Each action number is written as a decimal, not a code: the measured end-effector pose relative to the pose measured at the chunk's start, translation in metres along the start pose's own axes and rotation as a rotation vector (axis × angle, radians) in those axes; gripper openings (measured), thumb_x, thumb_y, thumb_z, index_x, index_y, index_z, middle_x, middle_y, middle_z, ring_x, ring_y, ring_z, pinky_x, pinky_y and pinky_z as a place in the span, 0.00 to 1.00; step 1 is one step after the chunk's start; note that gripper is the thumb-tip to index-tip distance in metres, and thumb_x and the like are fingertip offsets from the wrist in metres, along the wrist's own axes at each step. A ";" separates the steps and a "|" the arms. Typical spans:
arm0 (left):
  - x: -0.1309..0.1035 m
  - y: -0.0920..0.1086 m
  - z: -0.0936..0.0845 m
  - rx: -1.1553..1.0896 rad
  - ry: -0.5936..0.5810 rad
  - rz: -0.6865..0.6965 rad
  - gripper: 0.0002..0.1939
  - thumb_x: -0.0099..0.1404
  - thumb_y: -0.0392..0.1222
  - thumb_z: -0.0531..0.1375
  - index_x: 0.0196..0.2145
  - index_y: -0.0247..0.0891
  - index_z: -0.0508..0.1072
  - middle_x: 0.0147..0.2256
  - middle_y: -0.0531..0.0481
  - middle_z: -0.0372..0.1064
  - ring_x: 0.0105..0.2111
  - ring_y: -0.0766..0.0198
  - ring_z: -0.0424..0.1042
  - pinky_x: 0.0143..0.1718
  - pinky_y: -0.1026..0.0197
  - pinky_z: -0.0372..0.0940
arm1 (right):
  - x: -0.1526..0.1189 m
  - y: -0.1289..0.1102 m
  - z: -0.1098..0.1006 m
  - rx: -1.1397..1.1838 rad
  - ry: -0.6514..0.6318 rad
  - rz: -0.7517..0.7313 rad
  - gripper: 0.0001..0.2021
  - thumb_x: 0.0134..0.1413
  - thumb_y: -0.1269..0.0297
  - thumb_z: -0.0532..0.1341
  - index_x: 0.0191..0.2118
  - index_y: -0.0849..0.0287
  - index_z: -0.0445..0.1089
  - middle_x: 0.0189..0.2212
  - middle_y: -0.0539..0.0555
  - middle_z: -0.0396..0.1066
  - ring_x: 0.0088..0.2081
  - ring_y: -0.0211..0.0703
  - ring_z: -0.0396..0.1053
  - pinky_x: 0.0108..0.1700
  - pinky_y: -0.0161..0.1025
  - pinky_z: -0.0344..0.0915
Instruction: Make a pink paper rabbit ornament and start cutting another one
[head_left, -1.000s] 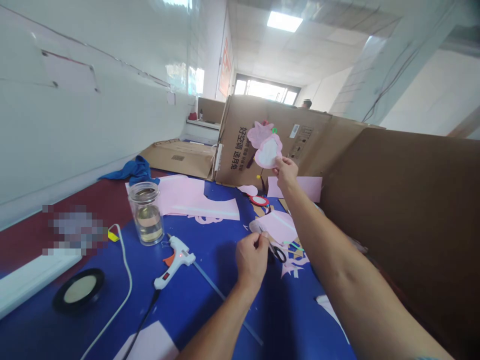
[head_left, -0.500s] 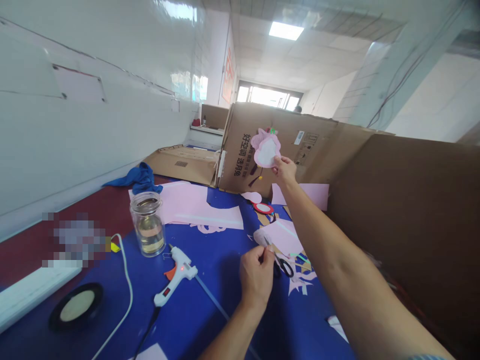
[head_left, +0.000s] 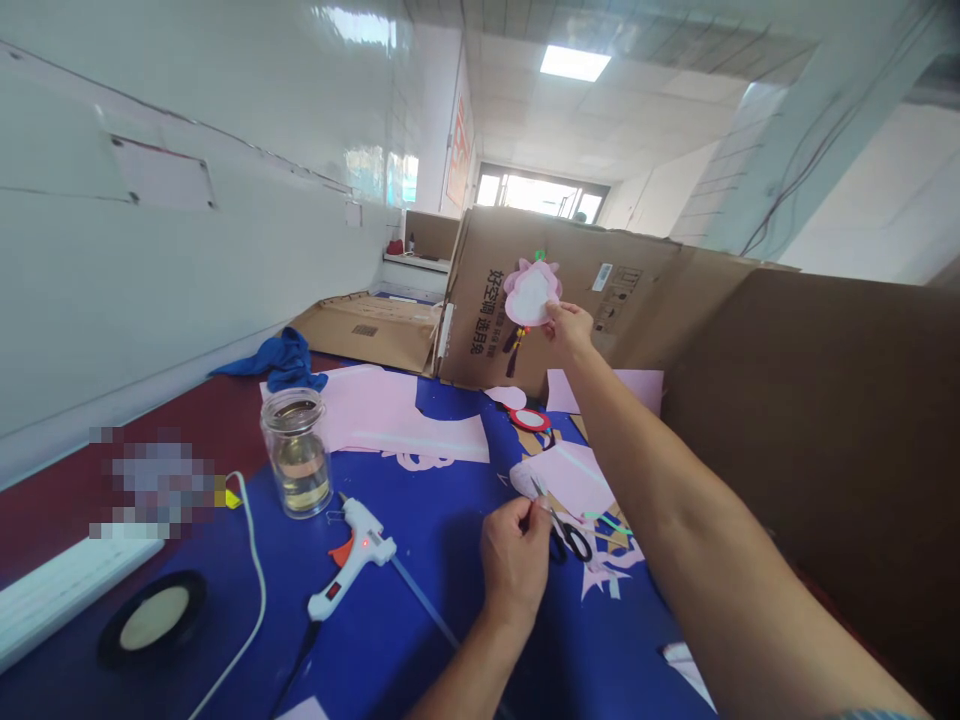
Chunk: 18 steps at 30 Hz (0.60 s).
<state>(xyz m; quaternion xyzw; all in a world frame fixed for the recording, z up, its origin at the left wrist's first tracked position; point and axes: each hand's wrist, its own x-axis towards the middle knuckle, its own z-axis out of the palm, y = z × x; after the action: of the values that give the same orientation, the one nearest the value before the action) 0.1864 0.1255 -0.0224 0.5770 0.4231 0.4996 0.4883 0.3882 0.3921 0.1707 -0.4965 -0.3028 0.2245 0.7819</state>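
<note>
My right hand (head_left: 568, 330), arm stretched forward, pinches a pink scalloped paper ornament (head_left: 531, 295) by its lower right edge. It has a white middle, pink petal shapes behind it, a bit of green on top and a dark tassel (head_left: 513, 356) with yellow dangling below. Lower down, my left hand (head_left: 516, 555) is closed, fingers curled and thumb pressed in; what they hold, if anything, is hidden. Black-handled scissors (head_left: 576, 542) show right beside its thumb, over paper scraps (head_left: 604, 575); whether the hand touches them I cannot tell.
A white glue gun (head_left: 352, 555) with a lit red light lies left of my left hand. Behind it stands a glass jar (head_left: 298, 465) with liquid. Pink paper sheets (head_left: 442, 435), a black tape roll (head_left: 152, 617) and a blue cloth (head_left: 281, 360) lie around. Cardboard (head_left: 637, 260) walls the back.
The ornament has turned slightly in my right hand, and its tassel now hangs nearly straight down instead of slanting. My left hand stays about where it was; the view shifts a little.
</note>
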 end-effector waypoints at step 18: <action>0.000 0.006 -0.001 0.022 -0.055 -0.017 0.26 0.70 0.58 0.55 0.20 0.42 0.59 0.20 0.54 0.59 0.24 0.64 0.58 0.28 0.58 0.50 | 0.000 -0.002 0.002 -0.166 0.008 0.133 0.19 0.72 0.56 0.66 0.63 0.57 0.72 0.60 0.61 0.73 0.55 0.53 0.76 0.55 0.55 0.77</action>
<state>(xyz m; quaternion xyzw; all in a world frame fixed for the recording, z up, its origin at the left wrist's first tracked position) 0.1852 0.1247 -0.0167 0.5923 0.4199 0.4749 0.4973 0.3868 0.3924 0.1735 -0.5793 -0.2838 0.2480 0.7227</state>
